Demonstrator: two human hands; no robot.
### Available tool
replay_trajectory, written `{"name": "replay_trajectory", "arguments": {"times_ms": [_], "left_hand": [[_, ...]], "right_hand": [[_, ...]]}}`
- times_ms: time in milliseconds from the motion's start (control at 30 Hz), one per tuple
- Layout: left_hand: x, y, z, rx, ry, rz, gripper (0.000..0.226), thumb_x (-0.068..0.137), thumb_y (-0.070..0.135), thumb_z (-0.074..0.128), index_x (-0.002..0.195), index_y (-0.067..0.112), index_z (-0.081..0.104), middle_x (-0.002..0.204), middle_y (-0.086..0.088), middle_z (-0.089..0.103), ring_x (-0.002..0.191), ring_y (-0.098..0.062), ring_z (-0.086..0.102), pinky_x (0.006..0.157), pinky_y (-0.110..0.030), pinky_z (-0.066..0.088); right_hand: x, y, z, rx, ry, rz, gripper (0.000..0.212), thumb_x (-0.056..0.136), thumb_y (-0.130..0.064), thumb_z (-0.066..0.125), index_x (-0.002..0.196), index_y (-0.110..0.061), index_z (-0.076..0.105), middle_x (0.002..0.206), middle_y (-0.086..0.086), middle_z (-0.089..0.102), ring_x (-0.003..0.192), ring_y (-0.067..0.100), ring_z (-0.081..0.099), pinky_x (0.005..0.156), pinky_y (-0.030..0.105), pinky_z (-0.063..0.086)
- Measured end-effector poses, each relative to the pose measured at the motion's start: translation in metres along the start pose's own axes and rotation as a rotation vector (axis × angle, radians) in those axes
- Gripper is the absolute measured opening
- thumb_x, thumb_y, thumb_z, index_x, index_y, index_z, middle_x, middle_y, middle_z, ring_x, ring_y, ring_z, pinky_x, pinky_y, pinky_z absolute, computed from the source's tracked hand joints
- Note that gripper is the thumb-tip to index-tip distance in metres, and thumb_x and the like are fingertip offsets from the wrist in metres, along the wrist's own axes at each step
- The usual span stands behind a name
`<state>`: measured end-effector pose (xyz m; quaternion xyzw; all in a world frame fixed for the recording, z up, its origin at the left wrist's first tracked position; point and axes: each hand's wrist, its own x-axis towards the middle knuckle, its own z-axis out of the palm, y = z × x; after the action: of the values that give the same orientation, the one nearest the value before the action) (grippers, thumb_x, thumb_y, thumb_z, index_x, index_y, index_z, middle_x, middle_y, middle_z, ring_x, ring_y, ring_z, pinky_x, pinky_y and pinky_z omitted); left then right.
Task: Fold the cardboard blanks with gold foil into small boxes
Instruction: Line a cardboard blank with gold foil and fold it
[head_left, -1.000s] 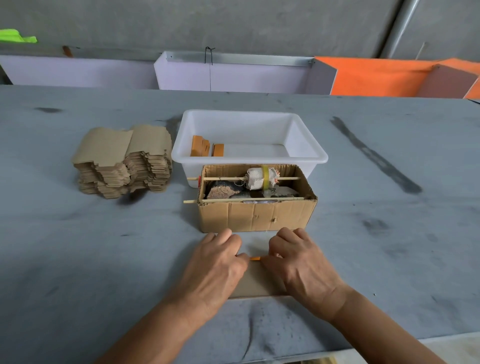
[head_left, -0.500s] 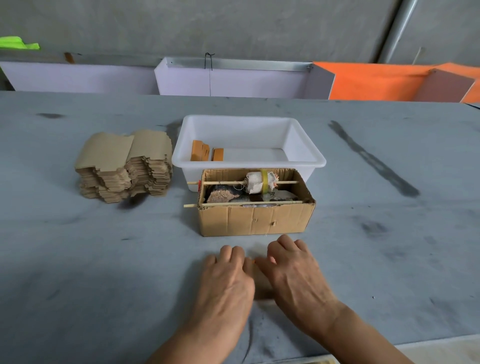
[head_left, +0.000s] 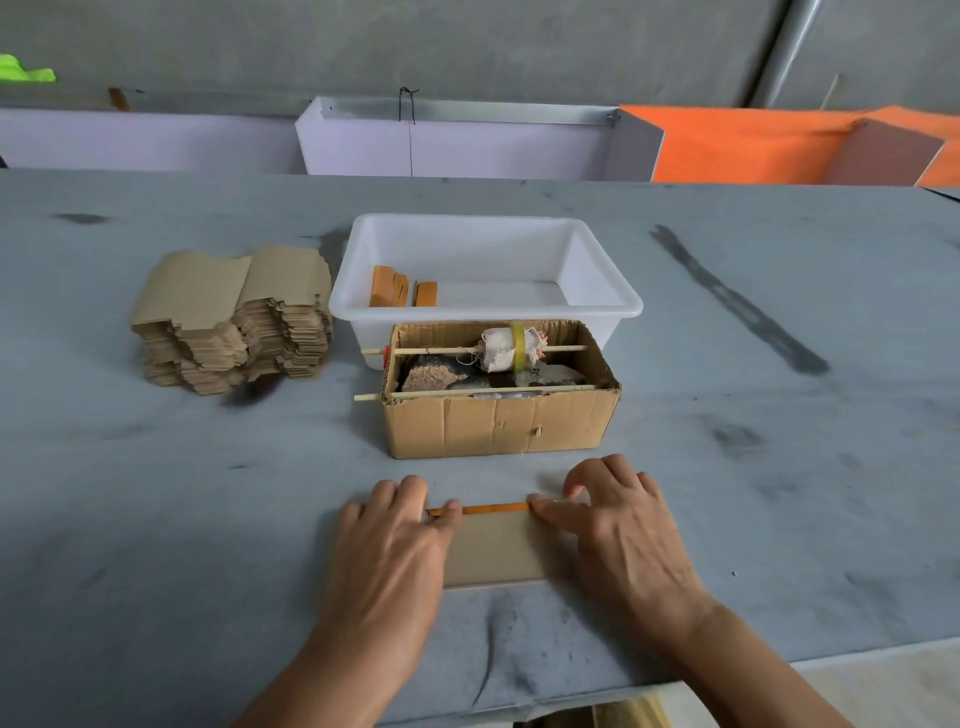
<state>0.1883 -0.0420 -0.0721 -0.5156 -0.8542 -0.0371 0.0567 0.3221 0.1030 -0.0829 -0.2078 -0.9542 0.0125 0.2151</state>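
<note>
A grey table (head_left: 779, 467) carries a white plastic tub (head_left: 597, 291) at mid-depth, well in from both side edges; an open corrugated box (head_left: 498, 423) stands touching the tub's near wall; two thin wooden sticks (head_left: 483, 392) lie across the box's top, their left ends poking out past its left wall; a cloth-wrapped bundle (head_left: 506, 345) banded with yellow tape sits on the farther stick; rough stones (head_left: 431, 375) lie inside the box; a dark streak (head_left: 737, 306) runs diagonally toward the table's far right; beyond the far edge stand pale lilac panels (head_left: 457, 150) and orange panels (head_left: 753, 145) against a concrete wall (head_left: 467, 47).
</note>
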Motion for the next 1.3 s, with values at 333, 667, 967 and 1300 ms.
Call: {"name": "replay_trajectory", "arguments": {"times_ms": [333,667,967,1300], "left_hand": [[0.024,-0.009,0.006,-0.143,0.008,-0.103,0.030,0.093,0.043,0.049,0.094,0.019,0.067,0.100,0.006,0.053,0.099,-0.015,0.052,0.079,-0.026,0.035],[0.030,-0.014,0.014,-0.510,0.051,-0.132,0.018,0.078,0.025,0.074,0.068,0.020,0.060,0.074,0.011,0.046,0.070,-0.005,0.042,0.061,-0.019,0.027],[0.028,-0.014,0.009,-0.517,-0.014,-0.049,0.003,0.085,0.019,0.065,0.085,0.022,0.065,0.087,0.013,0.050,0.082,-0.008,0.052,0.068,-0.014,0.031],[0.029,-0.026,-0.007,-0.961,-0.176,-0.190,0.019,0.081,0.005,0.070,0.085,0.024,0.067,0.076,0.006,0.063,0.068,-0.006,0.055,0.066,-0.014,0.045]], "right_hand": [[0.004,-0.001,0.006,0.302,-0.066,0.165,0.018,0.078,-0.011,0.071,0.090,-0.023,0.078,0.086,0.004,0.060,0.082,0.025,0.053,0.071,0.043,0.049],[0.012,0.004,0.002,0.471,-0.120,0.244,0.004,0.082,-0.017,0.071,0.081,-0.014,0.074,0.088,-0.004,0.059,0.094,0.017,0.050,0.085,0.039,0.043],[0.025,0.002,-0.005,0.390,-0.352,0.078,0.013,0.088,-0.012,0.060,0.094,-0.018,0.070,0.097,-0.002,0.057,0.097,0.017,0.048,0.086,0.027,0.041],[0.019,-0.002,-0.007,0.873,-0.200,0.174,0.017,0.088,0.001,0.061,0.079,-0.014,0.065,0.065,-0.013,0.058,0.061,0.000,0.049,0.059,0.012,0.038]]}}
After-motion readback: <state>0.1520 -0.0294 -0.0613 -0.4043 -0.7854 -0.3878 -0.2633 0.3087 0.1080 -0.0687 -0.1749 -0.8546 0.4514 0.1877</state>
